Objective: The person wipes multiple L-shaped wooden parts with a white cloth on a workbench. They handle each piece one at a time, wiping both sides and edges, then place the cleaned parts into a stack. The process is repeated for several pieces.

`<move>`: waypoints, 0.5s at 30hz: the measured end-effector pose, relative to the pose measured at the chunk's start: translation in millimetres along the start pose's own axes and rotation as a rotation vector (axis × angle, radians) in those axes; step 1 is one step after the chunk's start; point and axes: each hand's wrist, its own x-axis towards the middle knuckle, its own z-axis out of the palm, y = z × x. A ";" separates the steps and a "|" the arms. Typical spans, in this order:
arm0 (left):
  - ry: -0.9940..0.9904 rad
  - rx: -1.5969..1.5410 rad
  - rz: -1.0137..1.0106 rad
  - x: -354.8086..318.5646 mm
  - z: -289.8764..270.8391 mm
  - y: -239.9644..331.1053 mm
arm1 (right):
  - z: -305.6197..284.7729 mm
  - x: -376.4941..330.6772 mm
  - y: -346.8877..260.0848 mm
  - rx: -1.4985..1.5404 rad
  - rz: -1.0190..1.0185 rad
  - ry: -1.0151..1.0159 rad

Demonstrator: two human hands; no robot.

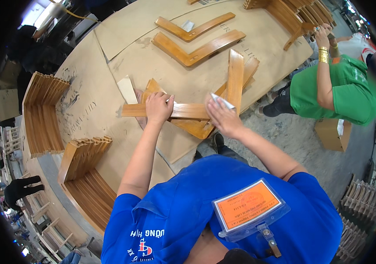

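Note:
An angled, varnished wooden chair part (190,111) lies across the near edge of the table. My left hand (159,107) is closed around its left arm, the thumb along the near side. My right hand (224,116) presses a thin whitish sheet (225,101), which looks like sandpaper, at the part's right end by the corner. The palm hides most of the sheet. Another arm of wood (235,72) rises away from that corner; the join is covered. Underneath, another angled wooden part (194,127) lies crossed.
Two angled wooden parts (201,50) lie farther back on the cardboard-covered table (122,66), with a small pale sheet (187,25) on one. Stacks of similar parts (42,114) stand at the left. At right, a person in green (342,90) handles another stack (293,22).

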 end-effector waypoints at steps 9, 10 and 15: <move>-0.059 0.042 0.200 -4.4 -7.8 2.7 | -35.1 20.2 66.7 -0.065 0.018 0.154; -0.043 0.067 0.221 -4.7 -8.7 4.0 | -29.0 9.6 59.7 -0.044 -0.067 0.086; -0.028 0.139 0.188 -15.6 -7.1 18.2 | -19.7 13.6 77.3 0.017 -0.062 0.182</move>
